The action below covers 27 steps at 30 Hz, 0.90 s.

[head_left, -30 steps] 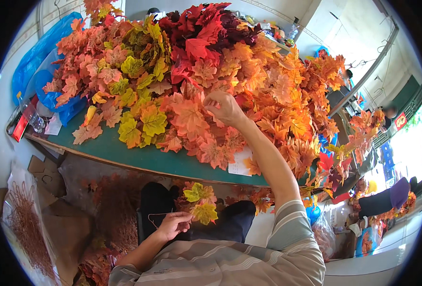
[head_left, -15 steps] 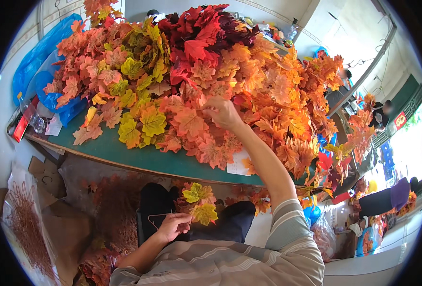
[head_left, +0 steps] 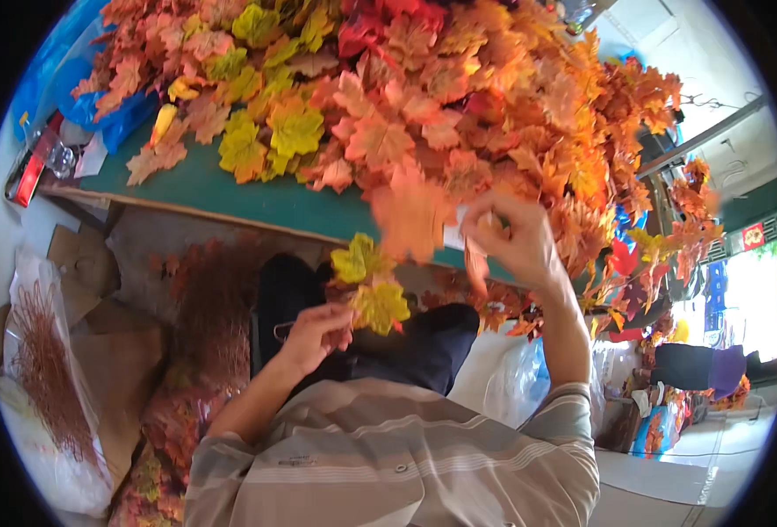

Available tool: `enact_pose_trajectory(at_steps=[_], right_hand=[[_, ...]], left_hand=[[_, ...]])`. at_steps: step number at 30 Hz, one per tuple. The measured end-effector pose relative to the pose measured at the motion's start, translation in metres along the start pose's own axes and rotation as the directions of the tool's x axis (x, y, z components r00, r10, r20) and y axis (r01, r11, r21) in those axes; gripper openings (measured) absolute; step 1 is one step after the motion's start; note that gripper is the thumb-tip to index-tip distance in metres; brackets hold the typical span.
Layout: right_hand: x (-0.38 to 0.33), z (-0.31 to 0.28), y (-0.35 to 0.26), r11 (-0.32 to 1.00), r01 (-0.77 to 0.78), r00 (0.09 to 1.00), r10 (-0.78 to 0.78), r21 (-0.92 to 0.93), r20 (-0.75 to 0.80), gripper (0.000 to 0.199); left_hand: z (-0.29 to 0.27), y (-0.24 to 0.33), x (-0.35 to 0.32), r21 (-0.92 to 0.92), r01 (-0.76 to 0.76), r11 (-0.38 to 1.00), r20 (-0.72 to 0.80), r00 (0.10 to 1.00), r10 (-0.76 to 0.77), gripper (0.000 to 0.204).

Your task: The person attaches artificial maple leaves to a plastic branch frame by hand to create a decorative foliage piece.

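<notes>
Right hand (head_left: 520,241), in the head view, has drawn back from the leaf pile (head_left: 494,105) toward the edge of the counter (head_left: 195,180), seemingly pinching blurred orange leaves (head_left: 410,211); left hand (head_left: 318,338) grips a yellow-green sprig (head_left: 380,307). Light fingertip pressure should avoid creasing.

Showing yellow-green and orange on the leaf sprig (head_left: 380,306), coral-orange on the blurred leaf (head_left: 409,215), coral, orange, red and yellow-green across the leaf pile (head_left: 384,140), green on the tabletop (head_left: 208,193), near-black on the trousers (head_left: 437,341), and pale stripes over grey-brown on the shirt (head_left: 345,470).
</notes>
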State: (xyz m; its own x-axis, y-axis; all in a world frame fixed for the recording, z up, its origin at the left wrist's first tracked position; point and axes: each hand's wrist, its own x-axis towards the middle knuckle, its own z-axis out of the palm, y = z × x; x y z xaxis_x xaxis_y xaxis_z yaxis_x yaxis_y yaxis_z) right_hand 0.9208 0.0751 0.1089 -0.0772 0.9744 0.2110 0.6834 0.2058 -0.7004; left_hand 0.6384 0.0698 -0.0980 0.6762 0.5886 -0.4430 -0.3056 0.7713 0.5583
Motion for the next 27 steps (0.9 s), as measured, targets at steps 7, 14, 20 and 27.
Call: enact_pose_trajectory(at_steps=[7, 14, 20, 27], right_hand=[[-0.080, 0.081, 0.060, 0.911, -0.287, 0.934, 0.199, 0.295, 0.295, 0.011], [-0.085, 0.119, 0.078, 0.782, -0.353, 0.936, 0.296, 0.514, 0.192, 0.012], [-0.085, 0.132, 0.064, 0.664, -0.411, 0.910, 0.340, 0.624, 0.238, 0.014], [-0.093, 0.157, 0.055, 0.753, -0.276, 0.944, 0.331, 0.597, 0.019, 0.009]], left_hand=[[0.021, 0.004, 0.016, -0.039, -0.096, 0.995, 0.031, 0.995, 0.097, 0.014], [0.035, -0.013, 0.028, -0.094, 0.024, 0.995, 0.084, 0.996, -0.016, 0.011], [0.049, -0.014, 0.019, 0.049, -0.085, 0.995, 0.007, 0.996, 0.085, 0.011], [0.041, -0.034, 0.030, 0.154, -0.181, 0.971, -0.041, 0.981, 0.190, 0.010]])
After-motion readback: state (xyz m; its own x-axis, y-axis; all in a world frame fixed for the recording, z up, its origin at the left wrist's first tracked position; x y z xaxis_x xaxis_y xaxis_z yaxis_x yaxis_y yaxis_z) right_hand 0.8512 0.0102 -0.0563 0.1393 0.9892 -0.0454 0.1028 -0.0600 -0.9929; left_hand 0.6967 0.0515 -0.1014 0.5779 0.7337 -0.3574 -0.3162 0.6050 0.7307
